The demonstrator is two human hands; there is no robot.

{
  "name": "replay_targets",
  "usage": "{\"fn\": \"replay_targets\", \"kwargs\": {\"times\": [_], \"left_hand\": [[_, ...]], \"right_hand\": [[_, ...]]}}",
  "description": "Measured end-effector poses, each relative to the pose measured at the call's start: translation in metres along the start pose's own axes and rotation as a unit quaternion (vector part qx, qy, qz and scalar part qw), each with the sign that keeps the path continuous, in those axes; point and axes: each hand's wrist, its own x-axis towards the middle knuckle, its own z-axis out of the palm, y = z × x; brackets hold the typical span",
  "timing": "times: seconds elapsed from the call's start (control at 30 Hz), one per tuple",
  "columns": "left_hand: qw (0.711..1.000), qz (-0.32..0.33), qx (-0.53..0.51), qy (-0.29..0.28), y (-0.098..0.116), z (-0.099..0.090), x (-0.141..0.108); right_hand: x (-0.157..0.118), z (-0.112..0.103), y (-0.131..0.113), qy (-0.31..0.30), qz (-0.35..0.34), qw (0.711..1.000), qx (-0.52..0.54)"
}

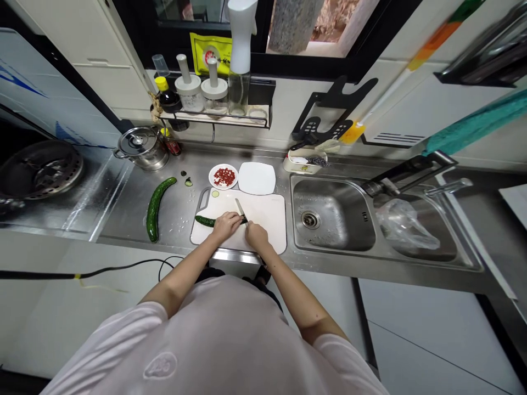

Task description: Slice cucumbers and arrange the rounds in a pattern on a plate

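Note:
On the white cutting board (pixel 267 219), my left hand (pixel 226 226) presses down on a dark green cucumber (pixel 205 221), whose left end sticks out past the fingers. My right hand (pixel 257 237) is closed around the handle of a knife (pixel 239 207). The blade points away from me and rests at the cucumber's right end, close to my left fingertips. One pale round cucumber slice (pixel 215 193) lies near the board's top left. A second, whole cucumber (pixel 158 211) lies on the steel counter to the left.
Behind the board stand a plate of chopped red pieces (pixel 224 176) and a white square plate (pixel 257 178). Small green scraps (pixel 188 181) lie on the counter. A lidded pot (pixel 142 148) stands back left. The sink (pixel 335 216) is at right, with a plastic bag (pixel 405 225) in its second basin.

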Motion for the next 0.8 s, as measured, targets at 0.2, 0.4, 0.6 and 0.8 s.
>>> {"fn": "replay_targets", "kwargs": {"times": [0.2,0.4,0.6,0.8], "left_hand": [[1.0,-0.003,0.001,0.001,0.001,-0.001,0.001],[1.0,-0.004,-0.002,0.005,0.0,0.001,0.001],[1.0,-0.005,-0.003,0.001,0.0,0.001,0.001],[1.0,-0.003,-0.01,0.004,0.0,0.001,0.001]], "right_hand": [[-0.004,0.002,0.001,-0.011,0.007,1.0,-0.002],[-0.023,0.008,0.007,-0.029,0.022,0.999,-0.008],[-0.03,0.012,0.011,-0.036,0.023,0.999,-0.003],[-0.021,0.009,0.008,-0.025,0.021,0.999,-0.007]]}}
